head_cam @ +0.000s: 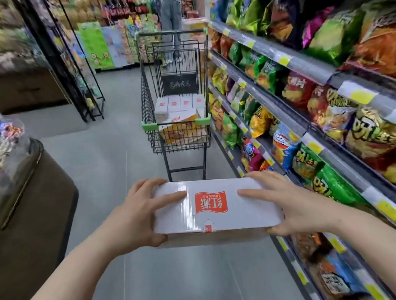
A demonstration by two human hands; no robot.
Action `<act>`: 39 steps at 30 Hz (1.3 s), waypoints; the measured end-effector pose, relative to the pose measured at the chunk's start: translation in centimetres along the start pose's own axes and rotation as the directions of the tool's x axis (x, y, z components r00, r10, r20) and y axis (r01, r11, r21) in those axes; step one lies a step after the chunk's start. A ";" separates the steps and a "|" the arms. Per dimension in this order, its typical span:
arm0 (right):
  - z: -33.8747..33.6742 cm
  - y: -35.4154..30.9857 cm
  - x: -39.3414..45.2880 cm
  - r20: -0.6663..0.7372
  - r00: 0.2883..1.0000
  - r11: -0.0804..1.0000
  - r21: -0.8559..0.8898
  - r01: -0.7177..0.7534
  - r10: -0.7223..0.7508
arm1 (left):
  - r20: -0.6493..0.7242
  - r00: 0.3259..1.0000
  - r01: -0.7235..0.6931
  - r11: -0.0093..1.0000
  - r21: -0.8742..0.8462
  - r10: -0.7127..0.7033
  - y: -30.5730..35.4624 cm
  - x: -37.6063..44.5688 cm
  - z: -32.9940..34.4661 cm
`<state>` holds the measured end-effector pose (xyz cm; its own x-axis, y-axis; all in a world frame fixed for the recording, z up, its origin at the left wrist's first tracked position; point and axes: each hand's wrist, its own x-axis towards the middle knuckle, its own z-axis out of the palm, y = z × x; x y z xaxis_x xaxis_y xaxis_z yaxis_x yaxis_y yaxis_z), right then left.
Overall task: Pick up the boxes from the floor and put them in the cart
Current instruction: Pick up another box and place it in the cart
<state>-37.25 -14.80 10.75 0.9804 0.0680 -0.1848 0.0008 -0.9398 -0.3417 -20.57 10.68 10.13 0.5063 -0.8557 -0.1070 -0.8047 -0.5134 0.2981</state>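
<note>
I hold a white box (249, 210) with a red logo in front of me, above the grey floor. My left hand (136, 216) grips its left end, thumb on the near side and fingers on top. My right hand (295, 206) grips the right end the same way. Ahead in the aisle stands a black wire cart (147, 102) with green corner guards. Several white boxes (180, 104) with red logos lie in it on top of an orange carton (179, 130).
Shelves of snack bags (304, 92) run along the right side, close to the cart. A dark display counter (26, 195) stands at the left. A black rack (71, 64) is further back on the left. A person (171, 19) stands beyond the cart.
</note>
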 end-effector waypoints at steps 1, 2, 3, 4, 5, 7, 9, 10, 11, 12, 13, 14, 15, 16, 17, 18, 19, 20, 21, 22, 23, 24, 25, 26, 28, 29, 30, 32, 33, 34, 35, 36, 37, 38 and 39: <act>-1.0 1.0 1.4 0.002 1.000 1.000 -0.009 0.008 -0.008 | -0.015 1.000 0.009 1.000 -0.008 -0.009 -0.4 1.4 -0.5; -2.0 1.9 3.0 -0.001 1.000 1.000 -0.013 0.018 -0.019 | -0.035 0.999 0.006 1.000 -0.009 -0.006 -0.8 2.8 -0.9; -2.9 2.7 4.4 -0.003 1.000 0.999 -0.021 0.031 -0.031 | -0.050 0.999 0.014 1.000 -0.017 -0.015 -1.3 4.1 -1.3; -3.8 3.7 6.2 0.000 0.999 0.999 -0.025 0.042 -0.043 | -0.055 0.998 0.032 0.999 -0.036 -0.034 -2.0 5.7 -1.7; -4.4 4.4 7.6 0.010 0.999 0.998 -0.027 0.049 -0.049 | -0.054 0.998 0.041 0.998 -0.055 -0.044 -2.5 7.0 -2.0; -5.2 5.9 10.4 0.050 0.998 0.998 -0.029 0.051 -0.050 | -0.036 0.999 0.035 0.997 -0.068 -0.037 -4.3 9.7 -2.4; -5.7 7.3 12.8 0.084 0.995 0.998 -0.034 0.046 -0.043 | 0.001 1.000 0.031 0.998 -0.060 -0.031 -5.9 12.3 -2.6; -6.0 8.0 14.2 0.084 0.996 0.999 -0.021 0.043 -0.041 | 0.016 0.999 0.029 0.997 -0.067 -0.028 -7.0 13.7 -2.6; -6.2 8.8 16.0 0.085 0.996 1.000 -0.001 0.022 -0.021 | 0.026 0.999 0.029 0.996 -0.079 -0.027 -8.4 15.4 -2.7; -6.3 9.3 17.4 0.085 0.996 1.000 0.006 0.010 -0.011 | 0.033 0.999 0.023 0.997 -0.075 -0.021 -9.5 16.9 -2.8; -6.4 9.8 18.9 0.093 0.996 1.000 0.012 -0.001 0.000 | 0.038 0.999 0.012 0.997 -0.070 -0.010 -10.6 18.5 -2.9; -6.4 10.5 20.9 0.100 0.995 0.999 0.024 -0.034 0.032 | 0.061 0.998 0.016 0.996 -0.088 -0.011 -12.4 20.3 -3.1; -6.7 11.6 23.8 0.093 0.993 0.997 0.040 -0.069 0.065 | 0.063 0.998 -0.003 0.994 -0.107 0.010 -14.9 22.9 -3.6; -6.9 11.4 24.3 0.085 0.994 0.997 0.030 -0.065 0.063 | 0.046 0.999 -0.022 0.996 -0.085 0.026 -15.3 23.6 -3.7; -7.2 11.7 25.8 0.086 0.994 0.997 0.031 -0.064 0.061 | 0.044 0.999 -0.027 0.997 -0.079 0.030 -16.5 25.0 -4.1; -7.8 12.4 28.3 0.086 0.993 0.996 0.040 -0.081 0.077 | 0.061 0.998 -0.025 0.995 -0.101 0.031 -18.5 27.0 -5.0; -8.2 12.9 30.1 0.074 0.993 0.995 0.042 -0.092 0.089 | 0.059 0.997 -0.034 0.994 -0.104 0.040 -20.0 28.4 -5.7; -8.7 13.2 31.8 0.074 0.993 0.995 0.048 -0.090 0.087 | 0.056 0.997 -0.040 0.994 -0.103 0.046 -21.3 29.8 -6.5; -9.2 13.4 33.5 0.076 0.993 0.994 0.054 -0.093 0.088 | 0.059 0.997 -0.048 0.994 -0.098 0.054 -22.5 31.4 -7.4; -9.7 13.8 35.0 0.069 0.993 0.993 0.057 -0.102 0.098 | 0.069 0.995 -0.062 0.994 -0.088 0.068 -23.8 32.9 -8.3; -10.2 14.2 36.4 0.052 0.993 0.992 0.061 -0.111 0.108 | 0.084 0.993 -0.079 0.993 -0.083 0.086 -25.1 34.5 -9.1; -10.7 14.8 38.3 0.036 0.993 0.990 0.069 -0.119 0.117 | 0.096 0.990 -0.094 0.992 -0.084 0.102 -26.4 36.3 -10.0; -11.3 15.2 39.7 0.019 0.993 0.990 0.078 -0.119 0.118 | 0.101 0.988 -0.107 0.991 -0.079 0.114 -27.2 37.9 -10.9; -12.1 15.5 41.0 0.020 0.992 0.988 0.090 -0.126 0.125 | 0.102 0.987 -0.113 0.991 -0.078 0.121 -28.0 39.4 -11.6; -13.6 17.1 43.5 0.009 0.988 0.984 0.090 -0.153 0.153 | 0.089 0.986 -0.129 0.987 -0.095 0.138 -29.2 42.5 -13.0; -14.2 17.9 44.7 -0.003 0.988 0.984 0.086 -0.155 0.155 | 0.092 0.986 -0.134 0.987 -0.085 0.141 -29.6 43.9 -13.5; -15.0 18.7 46.1 -0.006 0.988 0.984 0.090 -0.154 0.155 | 0.099 0.985 -0.134 0.989 -0.061 0.140 -30.1 45.5 -14.1; -16.2 20.3 48.5 0.013 0.985 0.980 0.095 -0.172 0.171 | 0.101 0.985 -0.134 0.990 -0.030 0.137 -31.1 48.5 -14.8; -16.8 21.7 50.0 0.016 0.983 0.979 0.090 -0.181 0.181 | 0.083 0.987 -0.133 0.991 -0.034 0.136 -31.9 50.4 -15.1; -17.4 23.0 51.6 0.029 0.982 0.979 0.077 -0.190 0.188 | 0.065 0.989 -0.131 0.991 -0.039 0.134 -32.5 52.2 -15.3; -17.9 24.1 53.1 0.042 0.981 0.980 0.062 -0.191 0.189 | 0.060 0.989 -0.130 0.991 -0.031 0.132 -33.2 53.8 -15.5; -18.4 25.3 54.7 0.054 0.981 0.980 0.051 -0.190 0.187 | 0.077 0.989 -0.122 0.992 -0.015 0.123 -33.8 55.4 -15.5; -18.9 27.1 56.6 0.055 0.983 0.982 0.052 -0.180 0.177 | 0.093 0.991 -0.101 0.995 -0.007 0.101 -34.7 57.6 -15.5; -19.5 28.7 58.5 0.059 0.984 0.984 0.056 -0.172 0.168 | 0.112 0.991 -0.078 0.997 0.003 0.077 -35.4 59.6 -15.6; -19.9 30.2 60.2 0.062 0.985 0.986 0.048 -0.162 0.159 | 0.126 0.991 -0.058 0.998 0.015 0.055 -35.9 61.5 -15.6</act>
<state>25.71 -45.73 7.61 0.9539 -0.0611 -0.2937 -0.1671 -0.9213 -0.3511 44.30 -22.49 7.61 0.4182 -0.8841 -0.2087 -0.8370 -0.4643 0.2896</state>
